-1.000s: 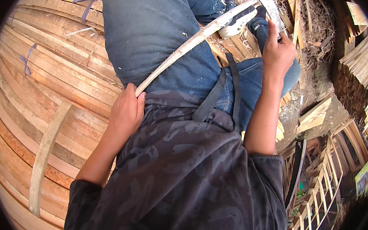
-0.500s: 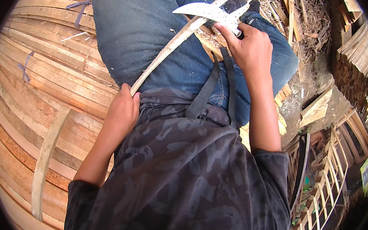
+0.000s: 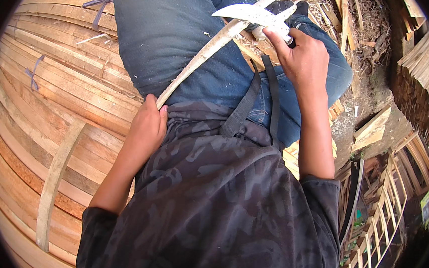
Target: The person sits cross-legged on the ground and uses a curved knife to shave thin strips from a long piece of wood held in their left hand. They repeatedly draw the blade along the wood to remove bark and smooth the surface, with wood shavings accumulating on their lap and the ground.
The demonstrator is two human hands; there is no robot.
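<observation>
My left hand (image 3: 149,124) is closed around the lower end of a long pale stick (image 3: 200,57), at my left hip. The stick slants up and away to the right across my jeans, and its far end leaves the top of the view. In my closed right hand (image 3: 305,60) is a curved-bladed knife (image 3: 241,12), its pale, speckled blade pointing left. The blade crosses the upper part of the stick; whether its edge touches the wood I cannot tell. My fingers hide most of the knife's handle. A pale pointed piece (image 3: 286,12) sticks out above that hand.
Long sawn boards (image 3: 73,67) lie stacked on my left, some tied with purple string (image 3: 99,9). A single slat (image 3: 56,187) rests across them. Wood offcuts (image 3: 373,129) and shavings cover ground on the right, beside a slatted wooden frame (image 3: 375,232). Black straps (image 3: 241,108) hang at my waist.
The whole view has shifted slightly to the right. My right hand and the knife have moved a little to the right; both hands keep their grip.
</observation>
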